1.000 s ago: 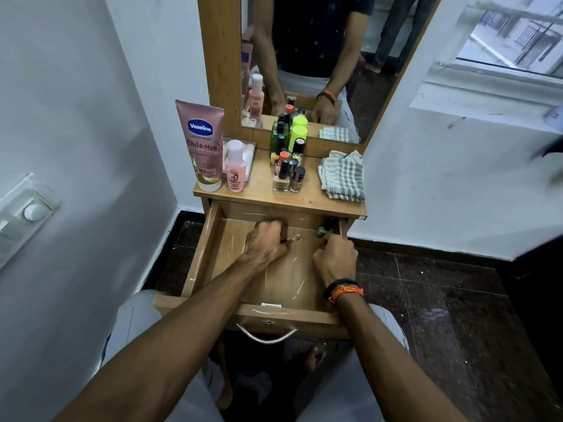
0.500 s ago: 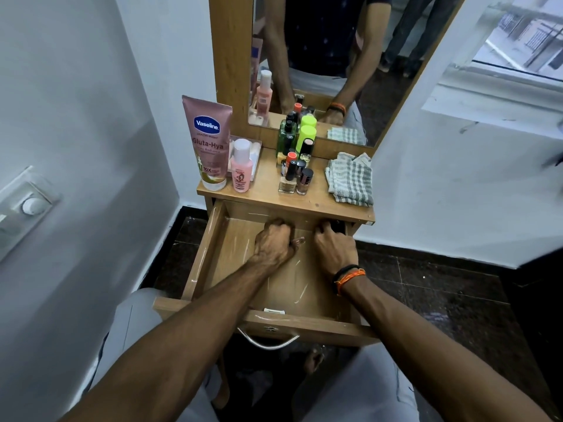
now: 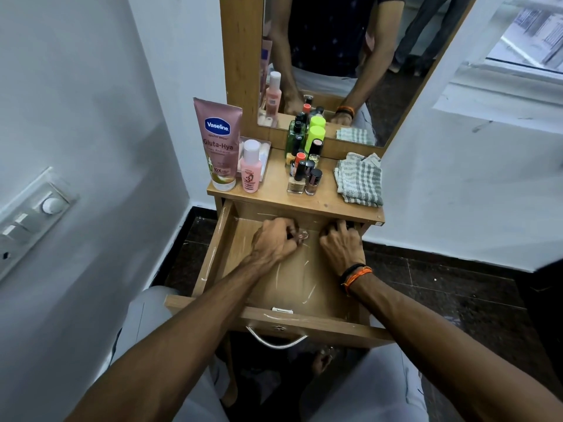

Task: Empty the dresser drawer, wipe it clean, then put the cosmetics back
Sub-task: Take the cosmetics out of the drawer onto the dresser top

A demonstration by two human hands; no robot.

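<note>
Both hands [image 3: 275, 239] [image 3: 341, 243] reach deep in drawer [image 3: 213, 254], seemingly gripping small items.

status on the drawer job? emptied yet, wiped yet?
Mostly emptied: the Vaseline tube, pink bottle and nail polish bottles stand on the dresser top. In hand: both hands reach to the back of the drawer; the left hand grips a small item, the right hand's catch is hidden. Left: wiping, since the checked cloth lies folded, then restocking.

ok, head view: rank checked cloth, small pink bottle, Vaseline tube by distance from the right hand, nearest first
From the right hand:
1. checked cloth, on the dresser top just above it, right side
2. small pink bottle, left of centre
3. Vaseline tube, far left edge
</note>
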